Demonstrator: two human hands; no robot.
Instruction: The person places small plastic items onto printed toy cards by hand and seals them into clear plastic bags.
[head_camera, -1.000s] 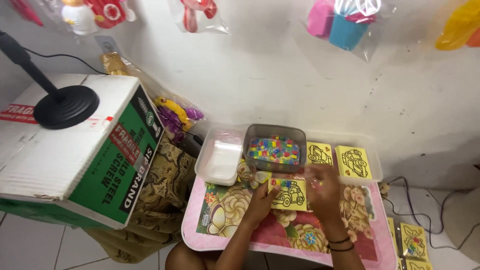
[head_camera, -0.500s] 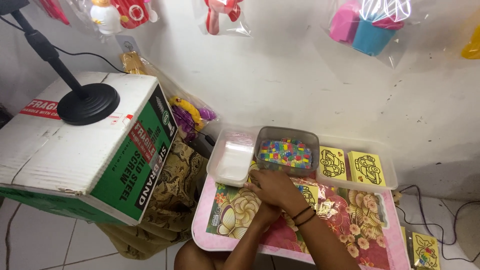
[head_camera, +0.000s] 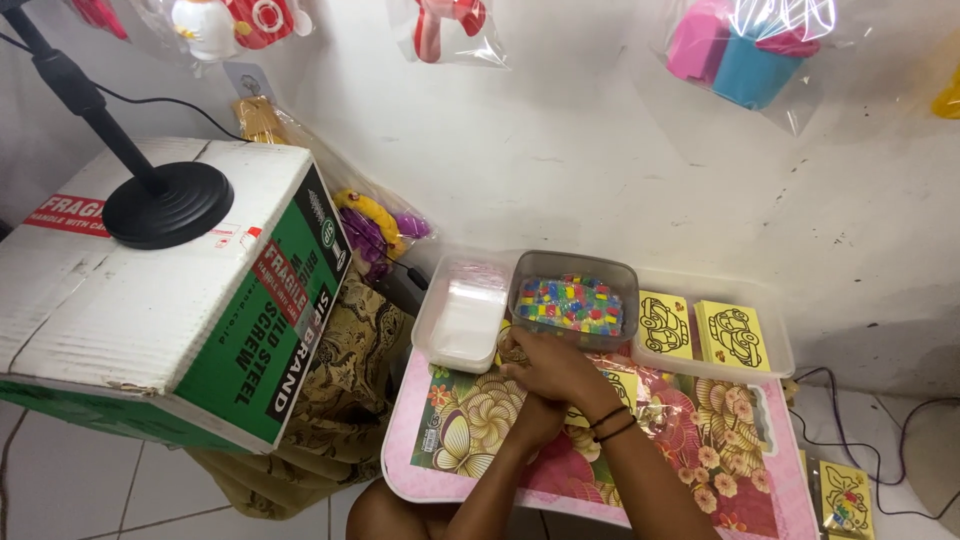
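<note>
My two hands meet over the pink floral table (head_camera: 470, 440), just in front of a grey tub of small coloured pieces (head_camera: 572, 303). My right hand (head_camera: 550, 368), with dark bands on its wrist, lies over my left hand (head_camera: 537, 418) and hides most of it. The right fingers curl near the corner of a white lidded container (head_camera: 463, 315). A yellow card with a black car outline (head_camera: 625, 385) lies partly under my right wrist. Whether either hand grips anything is hidden.
A clear tray (head_camera: 785, 352) behind the tub holds two yellow car cards (head_camera: 665, 322). A big cardboard box (head_camera: 150, 320) with a black stand base (head_camera: 165, 203) fills the left. Bagged toys (head_camera: 745, 45) hang on the wall. Cables (head_camera: 900, 440) and another card (head_camera: 845, 498) lie right.
My right hand moved left from the yellow card to join my left hand near the tub. The view shifted slightly right and closer.
</note>
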